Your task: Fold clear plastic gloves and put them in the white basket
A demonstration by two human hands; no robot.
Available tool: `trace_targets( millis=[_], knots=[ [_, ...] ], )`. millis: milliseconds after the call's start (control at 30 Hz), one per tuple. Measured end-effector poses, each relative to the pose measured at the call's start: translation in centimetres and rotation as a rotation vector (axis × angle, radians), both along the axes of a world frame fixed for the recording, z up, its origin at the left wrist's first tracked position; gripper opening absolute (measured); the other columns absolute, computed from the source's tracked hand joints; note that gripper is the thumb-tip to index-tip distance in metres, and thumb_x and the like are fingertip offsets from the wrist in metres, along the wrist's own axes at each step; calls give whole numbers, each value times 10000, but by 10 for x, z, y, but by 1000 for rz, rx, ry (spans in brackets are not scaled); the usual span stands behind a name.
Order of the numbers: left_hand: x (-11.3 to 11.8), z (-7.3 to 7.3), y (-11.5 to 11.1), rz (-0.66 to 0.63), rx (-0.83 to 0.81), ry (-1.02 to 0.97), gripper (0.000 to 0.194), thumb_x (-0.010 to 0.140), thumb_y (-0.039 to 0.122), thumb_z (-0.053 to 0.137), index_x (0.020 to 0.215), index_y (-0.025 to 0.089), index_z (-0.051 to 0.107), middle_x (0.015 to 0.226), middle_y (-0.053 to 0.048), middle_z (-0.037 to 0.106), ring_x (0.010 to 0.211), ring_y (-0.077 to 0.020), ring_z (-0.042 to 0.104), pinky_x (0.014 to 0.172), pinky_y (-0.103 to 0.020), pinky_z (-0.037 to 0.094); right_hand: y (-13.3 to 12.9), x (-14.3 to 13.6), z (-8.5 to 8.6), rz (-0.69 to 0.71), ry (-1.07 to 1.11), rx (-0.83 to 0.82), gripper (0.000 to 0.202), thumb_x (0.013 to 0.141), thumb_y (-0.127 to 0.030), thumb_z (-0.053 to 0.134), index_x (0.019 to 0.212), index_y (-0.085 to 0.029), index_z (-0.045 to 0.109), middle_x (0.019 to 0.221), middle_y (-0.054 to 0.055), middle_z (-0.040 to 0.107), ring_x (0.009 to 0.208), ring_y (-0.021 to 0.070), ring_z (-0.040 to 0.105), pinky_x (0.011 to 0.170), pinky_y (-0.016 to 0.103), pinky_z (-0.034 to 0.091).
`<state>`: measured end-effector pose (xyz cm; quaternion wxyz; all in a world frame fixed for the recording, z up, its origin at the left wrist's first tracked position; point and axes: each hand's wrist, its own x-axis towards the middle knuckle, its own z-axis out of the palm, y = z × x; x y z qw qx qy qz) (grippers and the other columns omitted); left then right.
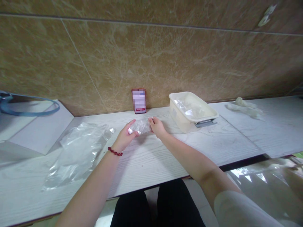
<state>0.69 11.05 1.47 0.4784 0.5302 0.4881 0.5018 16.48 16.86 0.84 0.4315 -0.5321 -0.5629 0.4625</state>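
Between my two hands is a small stack of clear plastic bags or wrap (141,126), crinkled and shiny; its exact kind is hard to make out. My left hand (125,135), with a dark red bead bracelet (115,151) at the wrist, grips its left end, thumb in front. At the right end, the fingers of my right hand (157,126) pinch the plastic. Both hands are just above the white wood-grain table (151,160). Flat on the table to the left lie larger clear plastic bags (81,148).
A phone (140,101) leans upright against the tiled wall. To the right stands a cream plastic box (182,123) with clear plastic inside and a grey latch. Farther right lies crumpled whitish plastic (245,107). At far left are a white box (40,126) and a blue strap (30,113).
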Motion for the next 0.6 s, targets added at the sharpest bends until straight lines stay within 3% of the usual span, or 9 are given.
trace_targets(
  millis=[133,233,400,600],
  knots=[
    [5,4,-1,-32,-19,-109,663,634,169,641,1241,244,386,1228,-68,449,738,-90,565,694,-221,472,0,7,9,-11,-113,120,209,804,-415,401,719,-225,425,444,-73,385,328,70,370,355,193,303],
    [11,10,-6,-55,-34,-252,737,640,153,637,1274,319,300,1213,-35,452,780,-94,563,709,-243,487,-5,15,28,-6,-191,208,201,805,-410,408,728,-228,448,447,-70,391,339,73,382,392,200,305],
    [13,13,-10,-116,-75,-407,763,677,157,615,1280,391,210,1166,-20,469,822,-110,580,677,-247,502,-5,43,84,-69,-403,350,205,805,-382,419,715,-209,483,454,-53,412,407,82,418,447,197,298],
    [15,-7,2,-163,-144,-355,576,705,159,600,1206,267,336,1155,-94,476,800,-134,605,676,-282,497,33,116,153,-218,-682,433,203,794,-317,443,799,-149,559,506,-19,481,391,72,423,450,196,326]
  ],
)
